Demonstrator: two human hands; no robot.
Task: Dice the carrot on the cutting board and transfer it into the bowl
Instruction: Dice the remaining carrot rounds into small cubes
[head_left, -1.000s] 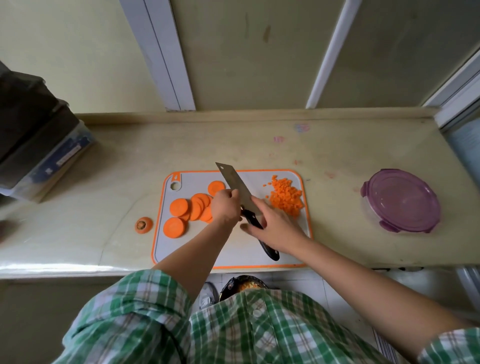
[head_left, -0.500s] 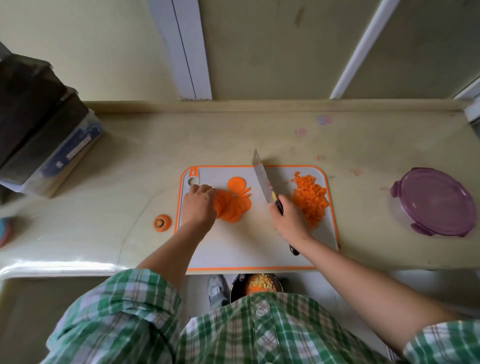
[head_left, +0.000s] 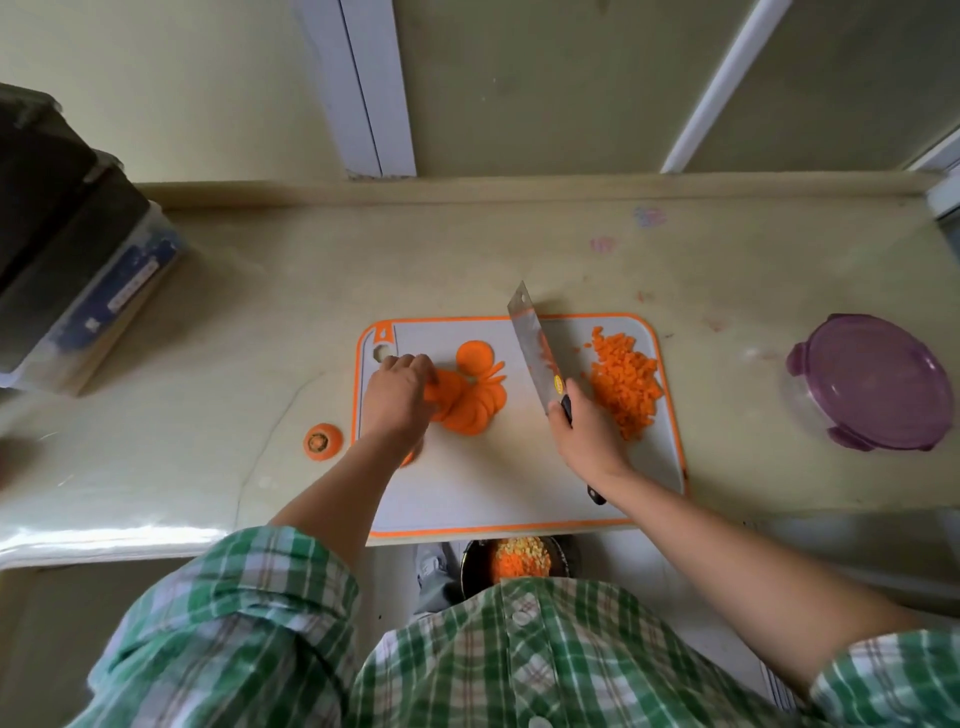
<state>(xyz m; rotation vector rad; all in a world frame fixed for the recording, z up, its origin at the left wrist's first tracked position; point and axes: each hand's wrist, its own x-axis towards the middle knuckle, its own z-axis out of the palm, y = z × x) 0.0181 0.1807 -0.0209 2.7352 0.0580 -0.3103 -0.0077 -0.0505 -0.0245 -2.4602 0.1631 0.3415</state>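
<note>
An orange-rimmed white cutting board lies on the counter. Round carrot slices overlap in a fanned heap at its left centre. My left hand rests on the heap's left side, fingers curled over the slices. A pile of diced carrot sits at the board's right. Between the two, my right hand grips the black handle of a cleaver, whose blade is raised and points away from me. Below the counter edge a dark bowl holds diced orange and yellow pieces, partly hidden by my shirt.
A carrot top end lies on the counter left of the board. A clear container with a purple lid stands at the right. Dark stacked boxes fill the far left. A wall runs behind the counter.
My left hand moved from the knife to the slices and gathered the scattered rounds into a heap. My right hand took hold of the handle and turned the cleaver upright between heap and dice.
</note>
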